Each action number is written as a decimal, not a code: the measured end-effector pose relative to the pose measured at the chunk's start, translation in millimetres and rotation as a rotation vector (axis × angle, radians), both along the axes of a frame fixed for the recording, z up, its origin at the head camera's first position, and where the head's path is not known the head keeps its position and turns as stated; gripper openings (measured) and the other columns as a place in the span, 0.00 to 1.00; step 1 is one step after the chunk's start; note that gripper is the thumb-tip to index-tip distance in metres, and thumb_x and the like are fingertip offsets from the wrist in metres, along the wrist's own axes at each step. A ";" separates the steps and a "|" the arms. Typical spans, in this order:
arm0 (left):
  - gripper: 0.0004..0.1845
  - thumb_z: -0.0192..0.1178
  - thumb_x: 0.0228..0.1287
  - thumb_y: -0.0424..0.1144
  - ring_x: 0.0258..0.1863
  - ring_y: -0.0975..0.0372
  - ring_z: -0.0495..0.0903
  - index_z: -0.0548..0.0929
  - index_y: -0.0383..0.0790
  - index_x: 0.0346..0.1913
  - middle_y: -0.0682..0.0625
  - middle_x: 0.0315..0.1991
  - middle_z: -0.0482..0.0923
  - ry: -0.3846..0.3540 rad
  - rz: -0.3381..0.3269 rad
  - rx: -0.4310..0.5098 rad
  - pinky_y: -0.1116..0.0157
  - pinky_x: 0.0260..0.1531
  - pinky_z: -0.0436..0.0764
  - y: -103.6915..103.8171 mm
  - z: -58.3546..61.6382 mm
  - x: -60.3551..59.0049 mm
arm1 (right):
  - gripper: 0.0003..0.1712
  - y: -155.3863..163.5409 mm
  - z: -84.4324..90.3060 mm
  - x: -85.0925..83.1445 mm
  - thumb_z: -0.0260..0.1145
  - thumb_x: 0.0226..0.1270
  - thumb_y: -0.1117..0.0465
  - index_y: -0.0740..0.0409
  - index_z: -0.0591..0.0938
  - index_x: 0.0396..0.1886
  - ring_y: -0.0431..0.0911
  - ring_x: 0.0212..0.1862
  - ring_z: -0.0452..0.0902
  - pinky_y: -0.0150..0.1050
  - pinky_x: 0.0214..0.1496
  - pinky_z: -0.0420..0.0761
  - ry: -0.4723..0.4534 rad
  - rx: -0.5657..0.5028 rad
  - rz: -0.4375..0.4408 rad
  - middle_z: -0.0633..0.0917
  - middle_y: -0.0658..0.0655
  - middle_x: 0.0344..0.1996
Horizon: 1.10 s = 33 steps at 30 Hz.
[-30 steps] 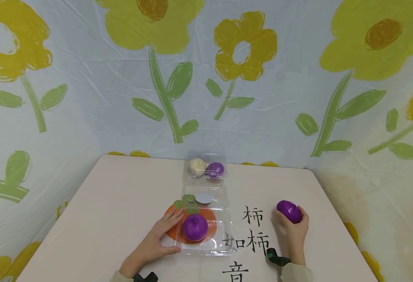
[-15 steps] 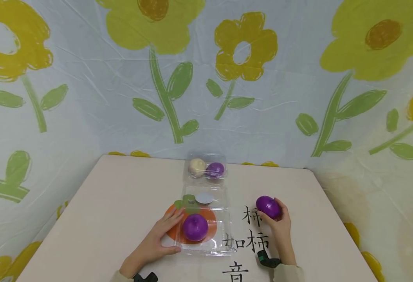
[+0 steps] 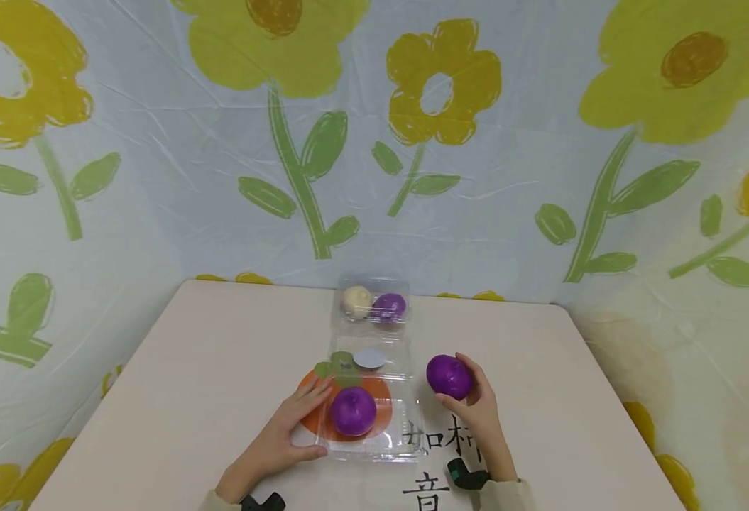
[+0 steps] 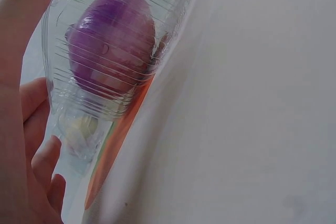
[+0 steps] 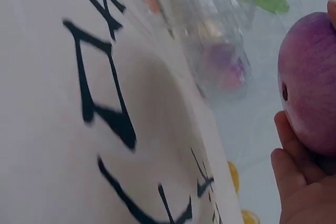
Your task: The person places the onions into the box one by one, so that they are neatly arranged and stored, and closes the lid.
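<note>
My right hand grips a shiny purple onion between thumb and fingers, held just right of a clear plastic box. In the right wrist view, the fingers curl under this onion. Another purple onion sits in the box's left part, its pointed tip up. My left hand rests against the box's left side, fingers extended and thumb at the front corner. Through the ribbed plastic wall, the left wrist view shows the boxed onion. The box's clear lid lies folded back, bearing a pale oval label.
Behind the lid stands another clear container with a cream-coloured round thing and a purple one. The pale tabletop carries a printed orange persimmon and black characters. A flower-patterned cloth surrounds the table.
My right hand has carried the purple onion leftward across the printed characters, close to the box's right side. The left hand and the box have stayed put.
</note>
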<state>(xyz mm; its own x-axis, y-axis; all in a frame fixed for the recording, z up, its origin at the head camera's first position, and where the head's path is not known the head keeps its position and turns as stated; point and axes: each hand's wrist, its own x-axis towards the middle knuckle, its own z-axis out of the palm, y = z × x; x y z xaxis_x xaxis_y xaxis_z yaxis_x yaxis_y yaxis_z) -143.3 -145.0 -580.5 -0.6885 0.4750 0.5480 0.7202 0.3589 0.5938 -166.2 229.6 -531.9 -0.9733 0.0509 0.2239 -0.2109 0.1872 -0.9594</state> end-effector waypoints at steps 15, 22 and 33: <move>0.48 0.75 0.51 0.50 0.71 0.34 0.56 0.66 0.34 0.73 0.39 0.74 0.60 0.006 -0.011 0.009 0.67 0.73 0.44 0.6 0.7 -0.8 | 0.48 -27.7 6.1 6.6 0.76 0.50 0.74 0.66 0.65 0.72 0.39 0.66 0.70 0.32 0.63 0.73 0.201 0.011 0.363 0.71 0.71 0.66; 0.48 0.75 0.51 0.49 0.70 0.34 0.56 0.66 0.34 0.72 0.39 0.74 0.61 0.006 -0.011 0.013 0.66 0.73 0.45 0.7 2.1 -0.8 | 0.47 -35.4 7.7 10.3 0.80 0.48 0.68 0.59 0.68 0.69 0.45 0.65 0.71 0.35 0.65 0.72 0.185 0.132 0.413 0.75 0.61 0.64; 0.48 0.75 0.51 0.50 0.71 0.34 0.56 0.66 0.34 0.73 0.39 0.74 0.61 0.010 -0.013 0.009 0.67 0.73 0.45 0.2 -0.1 -0.8 | 0.48 -43.6 1.9 11.8 0.84 0.44 0.57 0.53 0.72 0.67 0.47 0.64 0.73 0.54 0.68 0.70 0.227 0.374 0.434 0.78 0.55 0.62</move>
<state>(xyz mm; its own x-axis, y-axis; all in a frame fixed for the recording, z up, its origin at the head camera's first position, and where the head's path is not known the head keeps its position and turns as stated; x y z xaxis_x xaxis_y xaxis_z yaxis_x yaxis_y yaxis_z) -144.1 -144.8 -580.6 -0.6766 0.4790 0.5593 0.7308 0.3436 0.5898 -154.4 186.0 -530.0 -0.8137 -0.4610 0.3541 -0.5345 0.3538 -0.7676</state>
